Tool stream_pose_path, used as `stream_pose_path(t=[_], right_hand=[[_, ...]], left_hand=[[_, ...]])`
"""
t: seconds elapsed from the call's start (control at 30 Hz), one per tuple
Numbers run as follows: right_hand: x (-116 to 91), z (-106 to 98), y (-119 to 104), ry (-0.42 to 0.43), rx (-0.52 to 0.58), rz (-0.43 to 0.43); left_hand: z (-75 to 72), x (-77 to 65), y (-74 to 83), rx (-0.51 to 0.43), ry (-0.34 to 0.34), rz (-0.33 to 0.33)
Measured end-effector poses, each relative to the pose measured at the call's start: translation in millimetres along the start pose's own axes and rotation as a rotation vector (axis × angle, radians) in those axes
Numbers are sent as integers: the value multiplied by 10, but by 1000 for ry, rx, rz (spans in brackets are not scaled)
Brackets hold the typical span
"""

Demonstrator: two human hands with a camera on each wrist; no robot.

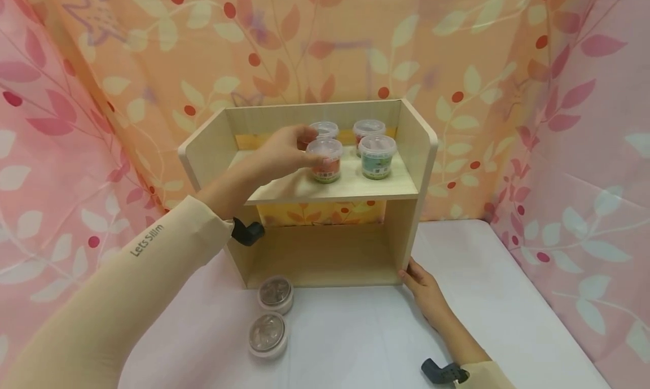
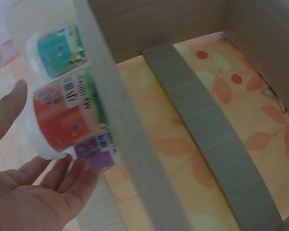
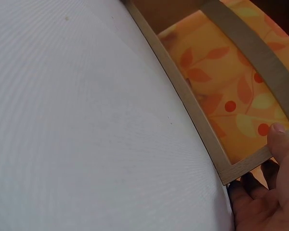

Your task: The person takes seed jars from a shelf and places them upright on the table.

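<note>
A small wooden shelf stands on the white-covered table, with several clear-lidded plastic tubs on its upper board. My left hand is around the front-left tub, which has a red and green label. In the left wrist view, the thumb stands apart from this red tub, and the spread fingers lie close by its lid. A purple-labelled tub is behind it. To its right sits a teal-labelled tub. Low at the shelf's right side panel, my right hand grips the edge between thumb and fingers.
Two tubs with greyish tops, a farther one and a nearer one, stand on the table before the shelf's left front. Another red tub is at the back right of the upper board. A patterned curtain hangs behind.
</note>
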State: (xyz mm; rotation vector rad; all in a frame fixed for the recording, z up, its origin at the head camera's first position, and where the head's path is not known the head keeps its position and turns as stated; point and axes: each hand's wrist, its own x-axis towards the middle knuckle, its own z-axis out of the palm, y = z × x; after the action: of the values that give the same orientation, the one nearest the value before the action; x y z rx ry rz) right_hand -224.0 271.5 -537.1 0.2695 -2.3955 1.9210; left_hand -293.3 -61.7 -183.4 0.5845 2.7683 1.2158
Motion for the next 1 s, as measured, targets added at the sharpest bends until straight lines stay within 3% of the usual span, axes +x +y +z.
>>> stream_pose_path(t=[0.4, 0.83, 1.0], right_hand=[[5, 9, 24, 7, 6, 0], [-12, -32, 4, 12, -5, 2], [-6, -11, 21, -4, 10, -5]], left_hand=[[105, -5, -96, -98, 83, 34], [129, 24, -52, 2, 28, 59], [107, -31, -67, 19, 16, 75]])
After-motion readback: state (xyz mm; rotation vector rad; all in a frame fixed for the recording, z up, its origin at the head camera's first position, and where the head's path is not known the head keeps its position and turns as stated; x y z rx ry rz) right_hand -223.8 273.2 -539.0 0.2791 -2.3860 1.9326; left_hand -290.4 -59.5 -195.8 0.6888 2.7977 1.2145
